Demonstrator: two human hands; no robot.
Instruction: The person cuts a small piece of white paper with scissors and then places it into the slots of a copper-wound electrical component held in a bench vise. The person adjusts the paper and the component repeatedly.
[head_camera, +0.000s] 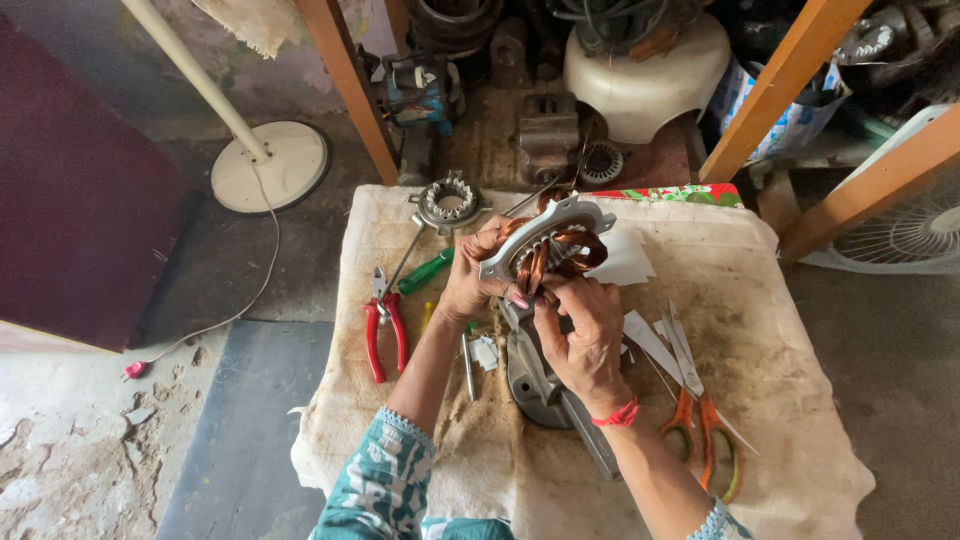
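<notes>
Over the middle of the cloth-covered tabletop (800, 400), the left hand (470, 285) grips a heavy, rigid motor core (548, 240) by its metal rim while the right hand (585, 330) pinches its delicate copper coils (570, 252).

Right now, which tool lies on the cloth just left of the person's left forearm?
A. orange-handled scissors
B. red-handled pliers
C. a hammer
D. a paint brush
B: the red-handled pliers lie on the cloth beside the left forearm, while the left hand and right hand hold the motor stator with copper windings; the orange-handled scissors lie on the right-hand side instead.
</notes>
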